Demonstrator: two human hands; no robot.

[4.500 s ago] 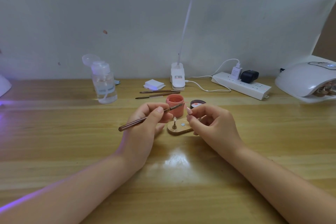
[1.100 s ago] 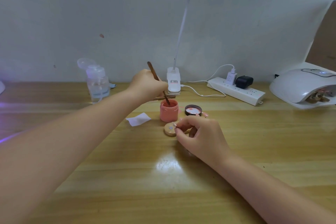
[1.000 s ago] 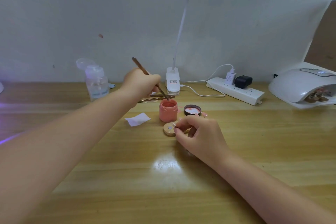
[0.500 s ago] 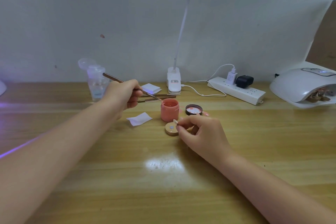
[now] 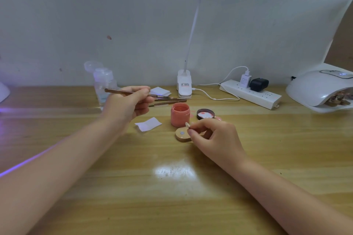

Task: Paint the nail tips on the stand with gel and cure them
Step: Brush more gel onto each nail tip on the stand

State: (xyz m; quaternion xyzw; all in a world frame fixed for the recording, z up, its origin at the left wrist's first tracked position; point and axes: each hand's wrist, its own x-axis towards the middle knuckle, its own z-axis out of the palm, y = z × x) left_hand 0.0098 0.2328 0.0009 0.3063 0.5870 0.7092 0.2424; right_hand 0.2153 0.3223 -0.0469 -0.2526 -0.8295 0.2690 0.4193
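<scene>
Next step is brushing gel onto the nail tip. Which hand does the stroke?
Left. The left hand already grips the brush, its tip just above the open gel jar. The right hand is occupied: its fingers pinch the nail tip over the stand, steadying it.

Desk lamp [image 5: 184,86] is sitting clipped at the back edge of the wooden table [image 5: 172,196], its light bar glowing overhead. White power strip [image 5: 250,94] is lying to its right, a white charger and a black adapter [image 5: 258,84] sitting plugged in. Clear pump bottle [image 5: 103,84] is standing back left. White pad stack [image 5: 160,91] is lying near the lamp base; a loose white sheet [image 5: 148,124] is lying flat mid-table.
</scene>
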